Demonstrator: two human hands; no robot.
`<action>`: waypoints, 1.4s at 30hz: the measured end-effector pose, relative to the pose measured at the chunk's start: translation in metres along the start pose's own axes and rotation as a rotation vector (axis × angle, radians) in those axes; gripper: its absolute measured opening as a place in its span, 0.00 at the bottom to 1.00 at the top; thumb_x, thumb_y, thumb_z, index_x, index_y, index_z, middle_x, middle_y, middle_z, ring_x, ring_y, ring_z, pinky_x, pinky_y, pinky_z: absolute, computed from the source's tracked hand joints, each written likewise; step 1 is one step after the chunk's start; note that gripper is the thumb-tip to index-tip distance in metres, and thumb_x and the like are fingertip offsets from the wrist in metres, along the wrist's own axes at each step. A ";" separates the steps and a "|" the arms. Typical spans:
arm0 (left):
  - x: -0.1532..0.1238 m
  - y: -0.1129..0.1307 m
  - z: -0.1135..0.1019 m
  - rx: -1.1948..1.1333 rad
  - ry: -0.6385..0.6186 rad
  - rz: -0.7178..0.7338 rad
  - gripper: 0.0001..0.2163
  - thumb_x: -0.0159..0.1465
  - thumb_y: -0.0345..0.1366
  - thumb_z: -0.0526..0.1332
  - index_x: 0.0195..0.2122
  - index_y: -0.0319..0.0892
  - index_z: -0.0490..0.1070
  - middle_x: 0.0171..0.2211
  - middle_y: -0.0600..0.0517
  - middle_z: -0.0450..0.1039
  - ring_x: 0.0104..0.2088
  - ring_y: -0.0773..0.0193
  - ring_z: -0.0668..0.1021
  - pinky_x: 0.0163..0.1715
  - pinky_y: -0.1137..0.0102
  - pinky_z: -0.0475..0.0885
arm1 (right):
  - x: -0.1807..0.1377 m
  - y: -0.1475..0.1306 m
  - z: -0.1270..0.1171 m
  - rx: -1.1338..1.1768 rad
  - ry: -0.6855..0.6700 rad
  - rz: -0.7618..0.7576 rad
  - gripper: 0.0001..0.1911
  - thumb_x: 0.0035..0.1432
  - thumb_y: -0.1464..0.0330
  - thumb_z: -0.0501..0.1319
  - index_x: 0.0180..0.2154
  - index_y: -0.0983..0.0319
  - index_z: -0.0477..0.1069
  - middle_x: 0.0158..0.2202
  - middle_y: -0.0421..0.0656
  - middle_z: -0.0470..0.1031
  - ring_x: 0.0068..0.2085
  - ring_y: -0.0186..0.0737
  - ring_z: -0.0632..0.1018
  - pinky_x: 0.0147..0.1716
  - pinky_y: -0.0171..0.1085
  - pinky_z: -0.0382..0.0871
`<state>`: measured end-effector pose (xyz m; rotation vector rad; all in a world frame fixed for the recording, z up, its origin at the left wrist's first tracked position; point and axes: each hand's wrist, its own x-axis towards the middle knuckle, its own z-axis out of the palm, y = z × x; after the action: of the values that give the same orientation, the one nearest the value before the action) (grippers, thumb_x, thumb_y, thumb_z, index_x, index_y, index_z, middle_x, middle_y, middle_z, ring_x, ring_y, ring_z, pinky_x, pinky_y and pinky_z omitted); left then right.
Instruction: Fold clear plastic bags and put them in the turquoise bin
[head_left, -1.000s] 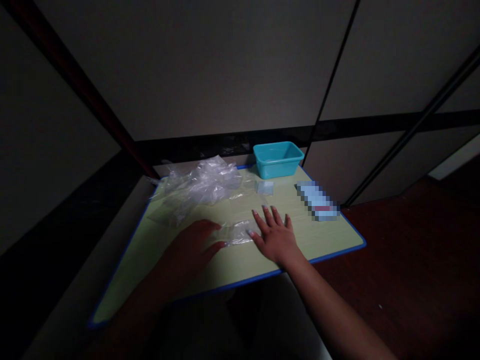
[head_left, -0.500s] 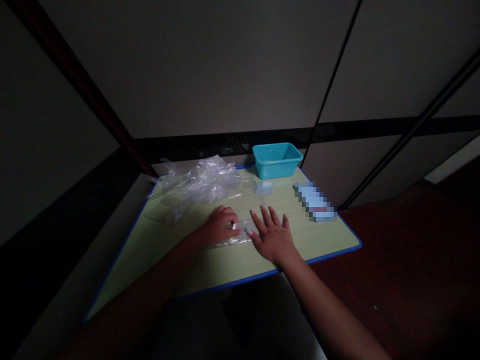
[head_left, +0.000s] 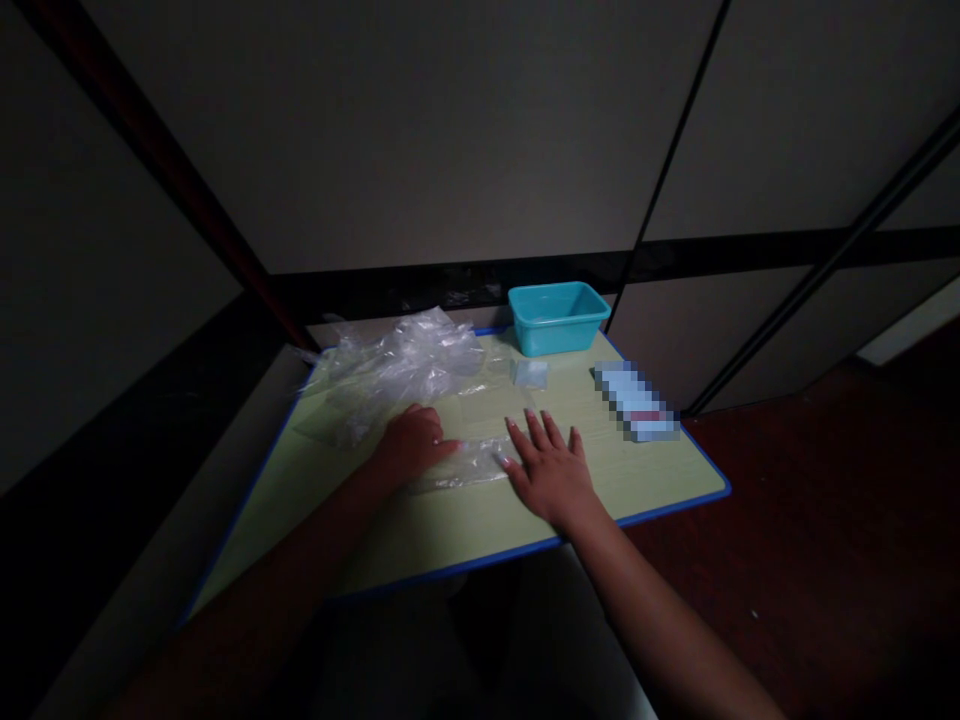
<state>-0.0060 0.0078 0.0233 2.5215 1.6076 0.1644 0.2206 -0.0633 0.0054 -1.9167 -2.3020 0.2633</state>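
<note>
A strip of clear plastic (head_left: 472,465), perhaps a flattened bag, lies wrinkled across the front half of the table. My right hand (head_left: 553,480) rests flat on its right end, fingers spread, palm down. At the strip's left end is my left hand (head_left: 411,440), its fingers curled under and its thumb stretched to the right over the plastic. Whatever those curled fingers hold, if anything, is hidden. Behind my left hand sits a loose heap of crumpled clear plastic bags (head_left: 427,355). A small pale-blue packet (head_left: 531,374) lies beyond my right hand.
A turquoise plastic basin (head_left: 559,320) stands at the table's back edge. On the right lies a pixelated pale-blue item (head_left: 637,402). The light table (head_left: 420,540) has a blue rim. Wall panels (head_left: 450,140) rise behind it, and dark red floor (head_left: 795,500) shows at right.
My left hand has slid left along the plastic strip, baring more of it between my hands. My right hand stays spread in place. The view has shifted slightly.
</note>
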 end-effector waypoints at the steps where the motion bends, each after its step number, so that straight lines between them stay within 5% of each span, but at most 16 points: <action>1: -0.002 0.002 -0.003 0.027 0.025 -0.035 0.17 0.58 0.47 0.61 0.18 0.40 0.68 0.29 0.46 0.71 0.38 0.52 0.70 0.37 0.62 0.63 | 0.000 0.000 0.000 -0.001 -0.001 0.000 0.33 0.64 0.49 0.39 0.66 0.51 0.42 0.69 0.44 0.39 0.68 0.51 0.42 0.59 0.62 0.35; 5: -0.021 0.033 -0.018 0.128 0.198 -0.173 0.14 0.60 0.43 0.59 0.36 0.36 0.72 0.42 0.37 0.70 0.50 0.40 0.66 0.46 0.50 0.59 | 0.000 0.001 0.001 -0.002 0.010 -0.004 0.33 0.63 0.48 0.39 0.66 0.51 0.42 0.69 0.44 0.39 0.67 0.52 0.43 0.59 0.62 0.35; 7: -0.033 0.059 -0.019 0.130 0.300 -0.078 0.15 0.63 0.42 0.57 0.46 0.38 0.70 0.51 0.38 0.68 0.54 0.43 0.65 0.52 0.50 0.56 | 0.000 0.001 0.002 -0.013 0.011 -0.005 0.34 0.63 0.48 0.39 0.66 0.53 0.41 0.69 0.45 0.39 0.68 0.51 0.43 0.59 0.62 0.35; 10: -0.045 0.091 -0.007 0.024 0.244 0.209 0.24 0.66 0.45 0.52 0.60 0.39 0.59 0.62 0.41 0.59 0.62 0.49 0.59 0.61 0.51 0.45 | 0.000 0.000 0.001 -0.047 0.007 0.002 0.34 0.64 0.50 0.40 0.67 0.56 0.39 0.69 0.46 0.37 0.68 0.50 0.42 0.60 0.60 0.34; 13: -0.046 0.102 0.014 0.005 0.139 0.249 0.30 0.67 0.49 0.48 0.65 0.37 0.49 0.66 0.42 0.51 0.65 0.53 0.54 0.62 0.54 0.45 | -0.002 -0.001 -0.002 -0.067 0.022 0.044 0.31 0.66 0.56 0.41 0.67 0.57 0.38 0.69 0.46 0.34 0.68 0.49 0.41 0.60 0.60 0.34; 19: -0.042 0.090 0.034 0.027 0.015 0.190 0.31 0.66 0.52 0.48 0.65 0.37 0.51 0.66 0.41 0.48 0.66 0.52 0.53 0.62 0.52 0.49 | -0.015 0.011 -0.004 -0.071 -0.001 0.022 0.30 0.66 0.58 0.39 0.67 0.56 0.38 0.69 0.42 0.35 0.68 0.44 0.42 0.61 0.60 0.32; 27: -0.046 0.070 0.037 0.036 0.047 0.159 0.28 0.66 0.48 0.50 0.66 0.46 0.49 0.67 0.42 0.45 0.66 0.51 0.51 0.60 0.50 0.50 | -0.020 0.023 -0.013 -0.096 0.014 0.176 0.30 0.66 0.56 0.41 0.66 0.53 0.41 0.69 0.47 0.33 0.68 0.50 0.40 0.59 0.63 0.31; 33: -0.046 0.070 0.039 0.046 0.053 0.170 0.22 0.66 0.43 0.50 0.60 0.43 0.61 0.66 0.42 0.50 0.66 0.52 0.52 0.61 0.51 0.49 | -0.002 -0.016 -0.011 -0.004 0.035 -0.085 0.28 0.67 0.56 0.37 0.66 0.52 0.41 0.69 0.40 0.38 0.68 0.41 0.42 0.61 0.60 0.32; 42: -0.060 0.033 0.026 0.082 -0.053 0.108 0.28 0.67 0.43 0.47 0.66 0.39 0.47 0.67 0.43 0.44 0.66 0.53 0.50 0.61 0.51 0.51 | 0.000 0.005 -0.001 0.003 -0.014 0.040 0.31 0.65 0.51 0.40 0.66 0.49 0.40 0.69 0.42 0.37 0.67 0.53 0.41 0.59 0.63 0.35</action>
<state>0.0026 -0.0617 0.0029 2.6519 1.4887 0.0446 0.2261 -0.0618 0.0056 -1.9676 -2.2727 0.2853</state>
